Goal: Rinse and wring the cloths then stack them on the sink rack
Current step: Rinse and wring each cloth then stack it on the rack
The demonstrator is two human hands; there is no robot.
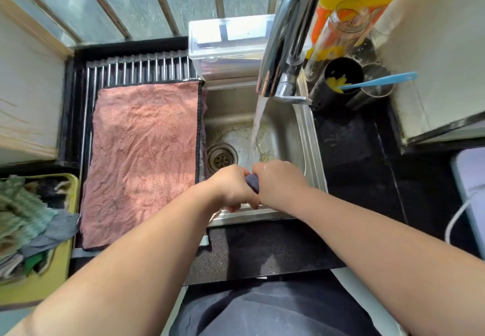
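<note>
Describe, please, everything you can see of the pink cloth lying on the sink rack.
The pink cloth is a salmon, terry-looking towel edged with dark binding, creased all over. It lies spread flat on the sink rack, covering all but the far metal rods, its right edge drooping toward the sink. The left hand and right hand, gripping a dark cloth, do not touch it.
</note>
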